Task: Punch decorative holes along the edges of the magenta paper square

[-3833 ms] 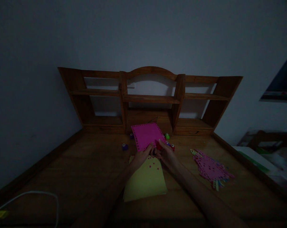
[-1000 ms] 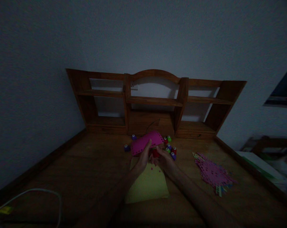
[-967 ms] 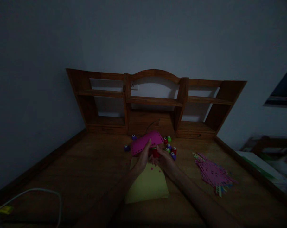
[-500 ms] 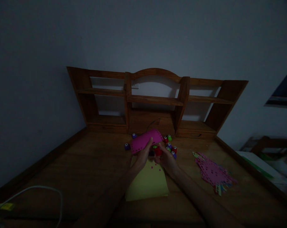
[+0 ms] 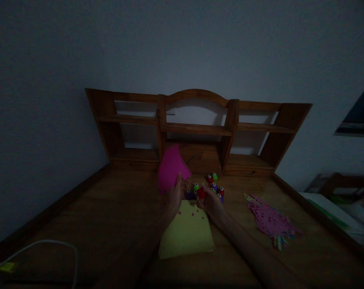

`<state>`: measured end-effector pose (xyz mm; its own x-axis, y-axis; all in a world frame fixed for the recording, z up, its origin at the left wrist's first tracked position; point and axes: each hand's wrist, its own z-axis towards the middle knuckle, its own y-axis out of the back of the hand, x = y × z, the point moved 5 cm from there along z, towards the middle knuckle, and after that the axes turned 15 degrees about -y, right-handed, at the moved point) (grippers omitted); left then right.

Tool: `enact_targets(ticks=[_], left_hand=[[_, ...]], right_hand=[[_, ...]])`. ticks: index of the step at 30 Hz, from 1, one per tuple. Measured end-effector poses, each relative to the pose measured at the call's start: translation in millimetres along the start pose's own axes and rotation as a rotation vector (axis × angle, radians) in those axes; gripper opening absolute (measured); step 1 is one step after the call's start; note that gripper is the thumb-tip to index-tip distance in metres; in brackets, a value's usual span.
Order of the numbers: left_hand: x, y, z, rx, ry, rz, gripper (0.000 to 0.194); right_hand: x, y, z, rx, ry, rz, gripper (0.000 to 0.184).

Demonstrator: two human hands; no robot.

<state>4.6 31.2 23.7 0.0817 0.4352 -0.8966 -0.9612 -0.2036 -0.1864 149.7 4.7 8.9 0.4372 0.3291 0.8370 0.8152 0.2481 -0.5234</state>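
Observation:
A pink sheet of paper (image 5: 171, 168), with a row of small punched holes along its edge, is gripped in my left hand (image 5: 174, 197). The sheet stands tilted up over the desk and curves a little. My right hand (image 5: 212, 204) is closed round a small red craft punch (image 5: 201, 193), apart from the sheet. Beneath and between my hands lie yellow sheets of paper (image 5: 188, 235) with several tiny pink cut-outs on top. More small punches in green (image 5: 196, 187), purple and red stand close by my right hand, partly hidden by it.
A pile of pink punched paper strips (image 5: 269, 218) lies on the desk at the right. Along the back stands a wooden shelf unit (image 5: 197, 129). A white cable (image 5: 49, 241) loops at the front left. The room is dim.
My left hand has drawn the pink sheet left, away from the red punch, and turned it more upright. Punches it covered now show. My right hand has barely moved.

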Motion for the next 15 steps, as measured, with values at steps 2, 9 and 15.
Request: enact_targets(ticks=[2,9,15], left_hand=[[6.7,-2.4,6.8,-0.018,0.046,-0.103,0.061],[12.1,-3.4,9.9,-0.023,0.045,-0.179,0.06],[15.6,-10.9,7.9,0.03,0.04,-0.131,0.058]], right_hand=[[-0.6,0.2,-0.3,-0.007,-0.009,0.002,0.039],[-0.8,-1.3,-1.8,-0.008,-0.024,0.004,0.036],[-3.6,2.5,4.1,-0.024,-0.024,-0.009,0.035]])
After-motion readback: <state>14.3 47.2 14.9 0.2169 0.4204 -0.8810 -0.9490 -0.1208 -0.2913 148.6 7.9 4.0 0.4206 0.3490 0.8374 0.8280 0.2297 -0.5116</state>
